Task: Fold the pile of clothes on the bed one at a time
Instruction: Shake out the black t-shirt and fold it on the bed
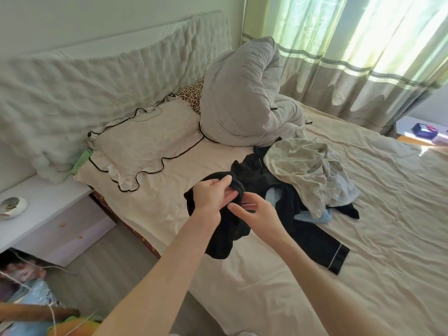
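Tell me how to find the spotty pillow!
Start at the big grey duvet bunched up at the head of the bed. Look just left of it, behind the cream pillow with the black wavy trim. The spotty pillow peeks out between them, the only thing there with brown leopard spots.

Matt black cloth garment (219,238), creased beige cotton-like sheet (388,238), glossy nightstand (48,207)
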Tool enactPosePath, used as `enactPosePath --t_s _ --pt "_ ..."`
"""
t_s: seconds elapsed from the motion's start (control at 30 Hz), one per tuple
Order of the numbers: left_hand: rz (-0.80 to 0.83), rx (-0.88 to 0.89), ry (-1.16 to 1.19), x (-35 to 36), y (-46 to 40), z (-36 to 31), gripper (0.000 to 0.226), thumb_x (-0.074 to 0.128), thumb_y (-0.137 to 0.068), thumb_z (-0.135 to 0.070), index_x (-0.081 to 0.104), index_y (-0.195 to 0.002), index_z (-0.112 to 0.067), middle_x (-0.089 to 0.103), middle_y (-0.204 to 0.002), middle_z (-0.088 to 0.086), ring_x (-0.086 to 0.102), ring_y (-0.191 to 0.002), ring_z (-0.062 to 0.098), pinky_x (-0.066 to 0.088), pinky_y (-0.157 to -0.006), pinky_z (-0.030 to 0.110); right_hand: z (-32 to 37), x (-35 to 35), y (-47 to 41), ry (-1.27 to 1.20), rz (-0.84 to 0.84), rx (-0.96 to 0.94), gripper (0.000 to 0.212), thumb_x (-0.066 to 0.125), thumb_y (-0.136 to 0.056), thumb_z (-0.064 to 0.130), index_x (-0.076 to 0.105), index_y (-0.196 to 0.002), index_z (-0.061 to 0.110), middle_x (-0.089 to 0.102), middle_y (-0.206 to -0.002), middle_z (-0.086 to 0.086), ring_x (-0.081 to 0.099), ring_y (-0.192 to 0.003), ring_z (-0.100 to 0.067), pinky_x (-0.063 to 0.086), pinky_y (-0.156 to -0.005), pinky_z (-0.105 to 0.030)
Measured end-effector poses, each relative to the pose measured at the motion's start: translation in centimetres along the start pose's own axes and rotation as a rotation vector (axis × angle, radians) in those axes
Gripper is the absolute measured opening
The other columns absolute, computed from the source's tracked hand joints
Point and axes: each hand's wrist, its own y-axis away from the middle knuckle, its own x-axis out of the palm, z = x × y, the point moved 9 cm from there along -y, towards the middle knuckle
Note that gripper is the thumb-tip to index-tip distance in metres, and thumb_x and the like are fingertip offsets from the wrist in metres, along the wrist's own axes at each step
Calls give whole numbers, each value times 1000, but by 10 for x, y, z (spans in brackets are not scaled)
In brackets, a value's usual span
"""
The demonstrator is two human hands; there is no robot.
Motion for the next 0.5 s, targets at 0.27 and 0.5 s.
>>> enactPosePath --t_s 0.27,0.5 --pt "104 28 -69 -7 1 -14 20 62 -88 -6 63 -103 8 70 -89 21 71 -74 21 56 -60 20 9 -18 -6 64 -141 -90 19 55 -92 6 71 -100 14 66 -78 9 61 -76 -5 43 -68 -9" --pt "219 455 -780 -10 3 -30 34 69 -84 -20 55 -115 -21 55 -106 -9 62 -85 9 50 -71 16 47 -23 -14 112 85 -185 22 55 -95 15 70 -109 16 71 -93 6 66 -88 -10 53 -82 -25"
